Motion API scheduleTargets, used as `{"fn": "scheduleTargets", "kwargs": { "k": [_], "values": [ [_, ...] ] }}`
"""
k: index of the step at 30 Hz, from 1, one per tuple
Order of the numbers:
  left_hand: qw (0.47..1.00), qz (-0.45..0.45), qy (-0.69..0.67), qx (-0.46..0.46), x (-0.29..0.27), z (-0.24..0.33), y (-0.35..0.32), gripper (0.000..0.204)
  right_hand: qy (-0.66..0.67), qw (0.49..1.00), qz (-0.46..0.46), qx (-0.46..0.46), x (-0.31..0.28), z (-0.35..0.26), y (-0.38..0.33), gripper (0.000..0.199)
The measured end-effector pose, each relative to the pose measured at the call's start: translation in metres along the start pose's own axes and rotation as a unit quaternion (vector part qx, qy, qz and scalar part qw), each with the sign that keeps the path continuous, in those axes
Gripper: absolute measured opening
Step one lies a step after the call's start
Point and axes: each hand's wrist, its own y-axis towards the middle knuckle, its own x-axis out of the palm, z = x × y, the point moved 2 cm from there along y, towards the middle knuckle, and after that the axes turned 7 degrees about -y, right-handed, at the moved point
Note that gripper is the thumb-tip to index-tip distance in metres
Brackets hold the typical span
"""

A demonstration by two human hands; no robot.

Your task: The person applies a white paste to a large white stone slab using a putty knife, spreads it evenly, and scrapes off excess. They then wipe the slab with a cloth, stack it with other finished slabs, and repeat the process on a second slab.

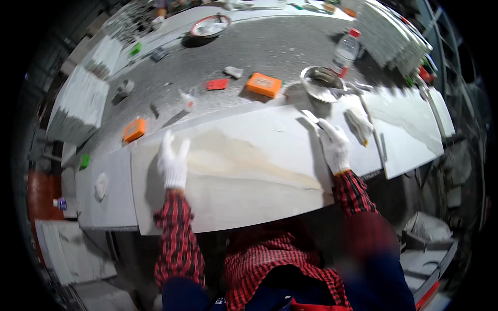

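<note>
A pale stone slab [249, 192] with a beige, vein-like patch lies in front of me on the table. Over its left part is my left hand [173, 163] in a white glove, fingers spread and nothing in them. At the slab's right side, my gloved right hand [335, 147] is closed around a small putty knife [310, 116], whose flat blade points away to the left. The fingers hide its handle. Just beyond that hand stands a metal bowl [306, 78] with pale paste and a tool inside. A crumpled white glove [359, 123] lies to the right.
Two orange boxes [263, 85] [134, 129], a red card [217, 84] and a small white bottle [187, 100] sit past the slab. A red-capped plastic bottle [345, 53] stands behind the bowl. Stacked slabs [78, 106] [386, 39] flank the table; a red-rimmed basin [210, 27] is farther back.
</note>
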Motion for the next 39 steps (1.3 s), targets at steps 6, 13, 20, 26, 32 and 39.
{"fn": "scheduleTargets", "kwargs": {
  "k": [6,13,20,26,32,39],
  "values": [
    [0.987,0.054,0.150,-0.025,0.050,-0.008,0.093,0.077,-0.026,1.000,-0.009,0.007,0.007,-0.007,0.004,0.028],
    [0.988,0.036,0.145,-0.043,0.073,-0.009,0.127,0.051,-0.051,0.999,-0.007,0.018,0.002,-0.003,0.006,0.028],
    [0.988,0.047,-0.123,0.075,0.074,-0.018,0.110,0.040,-0.053,0.999,0.007,0.003,0.003,-0.006,0.008,0.026],
    [0.951,-0.153,-0.266,-0.046,0.068,0.036,0.027,0.031,-0.057,0.998,-0.006,0.013,0.001,-0.003,0.006,0.025],
    [0.914,-0.225,-0.331,-0.072,0.081,0.081,-0.042,0.035,-0.026,0.999,-0.018,0.032,0.001,-0.002,0.006,0.025],
    [0.938,-0.329,-0.101,-0.032,0.088,0.101,-0.058,0.039,-0.028,0.999,-0.023,0.040,0.001,-0.001,0.004,0.025]
  ]
}}
